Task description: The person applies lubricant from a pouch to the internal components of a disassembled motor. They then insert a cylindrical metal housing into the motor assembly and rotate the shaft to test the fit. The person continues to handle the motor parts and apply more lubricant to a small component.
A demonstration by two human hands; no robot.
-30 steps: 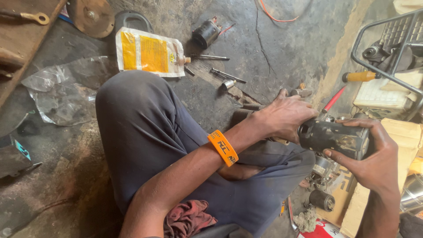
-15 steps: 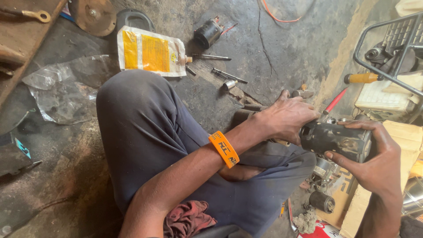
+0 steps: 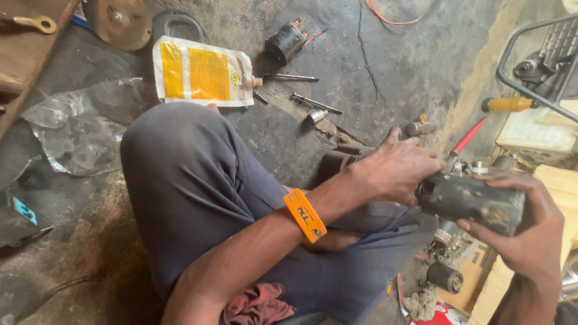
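Observation:
I sit cross-legged on a grimy concrete floor. My right hand (image 3: 522, 233) wraps around a black cylindrical motor housing (image 3: 472, 203), held sideways above my lap. My left hand (image 3: 397, 170), with an orange band (image 3: 304, 215) on the wrist, presses against the housing's open left end, fingers curled over it. What the fingers touch inside is hidden.
On the floor lie a yellow-and-white pouch (image 3: 201, 72), a small black motor part (image 3: 286, 42), long bolts (image 3: 315, 103), a red-handled tool (image 3: 468, 138) and an orange-handled screwdriver (image 3: 509, 104). Crumpled clear plastic (image 3: 78, 132) lies left. A metal frame (image 3: 530, 66) stands at right.
Both hands and the housing stay together with only slight shifts; the view has barely moved.

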